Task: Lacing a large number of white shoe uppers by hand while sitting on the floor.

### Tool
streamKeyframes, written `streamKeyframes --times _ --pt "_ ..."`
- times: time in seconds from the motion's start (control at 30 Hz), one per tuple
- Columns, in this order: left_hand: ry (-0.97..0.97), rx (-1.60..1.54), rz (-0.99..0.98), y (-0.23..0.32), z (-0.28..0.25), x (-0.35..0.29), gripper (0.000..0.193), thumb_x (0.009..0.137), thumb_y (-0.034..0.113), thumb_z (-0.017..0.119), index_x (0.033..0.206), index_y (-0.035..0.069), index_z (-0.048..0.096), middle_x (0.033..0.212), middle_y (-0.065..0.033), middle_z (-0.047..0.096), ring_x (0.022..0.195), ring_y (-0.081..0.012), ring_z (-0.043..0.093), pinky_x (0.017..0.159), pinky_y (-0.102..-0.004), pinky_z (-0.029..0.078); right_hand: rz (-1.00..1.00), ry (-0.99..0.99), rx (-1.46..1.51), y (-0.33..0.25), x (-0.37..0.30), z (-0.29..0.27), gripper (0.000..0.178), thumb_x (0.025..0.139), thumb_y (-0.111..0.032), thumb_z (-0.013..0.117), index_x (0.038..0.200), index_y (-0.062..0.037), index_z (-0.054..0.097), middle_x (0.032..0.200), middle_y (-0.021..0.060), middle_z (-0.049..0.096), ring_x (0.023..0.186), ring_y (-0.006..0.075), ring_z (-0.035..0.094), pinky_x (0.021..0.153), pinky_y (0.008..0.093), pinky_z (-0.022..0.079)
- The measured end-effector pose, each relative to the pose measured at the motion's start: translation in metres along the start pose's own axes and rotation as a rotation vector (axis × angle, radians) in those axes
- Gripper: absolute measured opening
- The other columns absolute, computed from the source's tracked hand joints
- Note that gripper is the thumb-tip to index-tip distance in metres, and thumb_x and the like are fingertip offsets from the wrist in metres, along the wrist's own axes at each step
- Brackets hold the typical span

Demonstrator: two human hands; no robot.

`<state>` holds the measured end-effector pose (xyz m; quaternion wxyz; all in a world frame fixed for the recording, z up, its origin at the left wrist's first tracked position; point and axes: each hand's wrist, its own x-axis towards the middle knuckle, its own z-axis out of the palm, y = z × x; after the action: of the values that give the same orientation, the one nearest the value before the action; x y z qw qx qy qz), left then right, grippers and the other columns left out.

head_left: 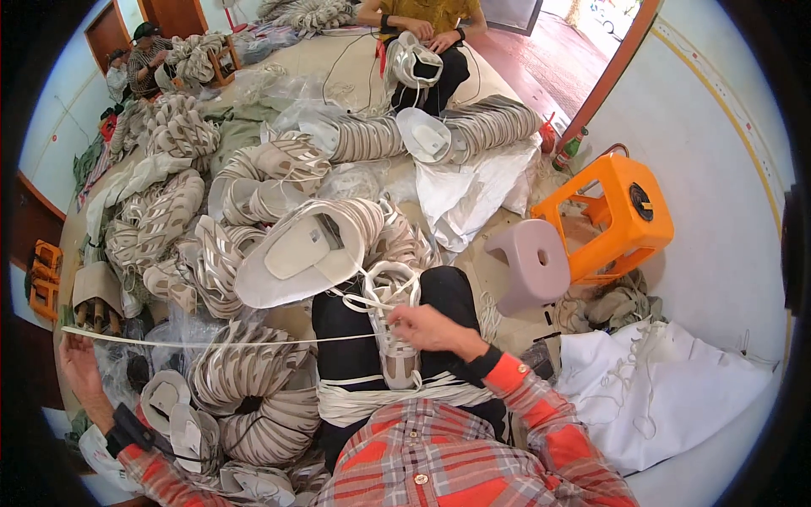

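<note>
A beige and white shoe upper [400, 367] lies lengthwise between my thighs, its loose lace ends near its collar. My right hand [431, 328] is closed at the upper's side, its fingertips pinching near the lace holes; the exact grip is partly hidden. Stretched far out to the left, my left hand [82, 372] is closed on a pale flat shoelace [211, 344]. The lace runs almost straight from that hand across to the upper. A bundle of white laces [359, 404] lies across my lap.
Stacked uppers [300, 253] rise just ahead, with more rings of uppers [253, 372] at left. To the right stand a mauve stool [532, 264], an orange stool [629, 215] and a white sheet [667, 380]. Opposite, another person [431, 38] handles an upper; others sit far left.
</note>
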<state>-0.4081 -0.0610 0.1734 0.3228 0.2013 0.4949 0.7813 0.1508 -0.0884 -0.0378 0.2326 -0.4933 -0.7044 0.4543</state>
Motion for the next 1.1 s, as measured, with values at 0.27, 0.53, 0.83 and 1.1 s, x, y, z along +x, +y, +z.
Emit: streamKeyframes --times 0.27,0.53,0.83,1.1 --pt "-0.422 0.201 -0.260 -0.129 0.055 -0.082 0.009 0.087 0.015 0.055 0.092 0.007 0.056 0.069 0.0067 0.049 0.053 0.0003 0.037 0.043 -0.0154 0.028 -0.322 -0.099 -0.296 -0.040 -0.004 0.092 0.014 0.081 -0.012 0.052 0.082 0.0016 0.053 0.078 0.0213 0.059 0.069 0.0372 0.060 0.060 0.0445 0.048" --pt "-1.107 0.867 -0.252 -0.285 0.102 -0.254 0.016 0.082 0.012 0.057 0.092 0.001 0.063 0.069 -0.0073 0.064 0.055 -0.0113 0.056 0.051 -0.0248 0.043 0.047 0.342 0.036 0.003 -0.017 0.044 0.027 0.087 -0.016 0.051 0.110 -0.0023 0.052 0.058 0.0122 0.057 0.047 0.0184 0.056 0.046 0.0321 0.045" --pt "-1.004 1.213 0.300 -0.303 0.108 -0.281 0.012 0.078 0.019 0.060 0.078 0.006 0.059 0.072 -0.0112 0.063 0.064 -0.0308 0.061 0.056 -0.0405 0.047 0.422 -0.041 0.581 -0.029 -0.022 0.034 0.040 0.092 -0.020 0.047 0.127 -0.0049 0.038 0.065 0.0072 0.060 0.043 0.0093 0.050 0.040 0.0221 0.042" --pt "-0.957 1.090 0.366 -0.307 0.106 -0.278 0.008 0.076 0.014 0.060 0.075 0.006 0.058 0.071 -0.0103 0.062 0.061 -0.0287 0.061 0.054 -0.0381 0.047 0.346 -0.231 1.286 -0.005 -0.029 0.040 0.070 0.090 -0.017 0.054 0.142 -0.0144 0.008 0.092 0.0147 0.060 0.053 0.0110 0.053 0.040 0.0215 0.042"
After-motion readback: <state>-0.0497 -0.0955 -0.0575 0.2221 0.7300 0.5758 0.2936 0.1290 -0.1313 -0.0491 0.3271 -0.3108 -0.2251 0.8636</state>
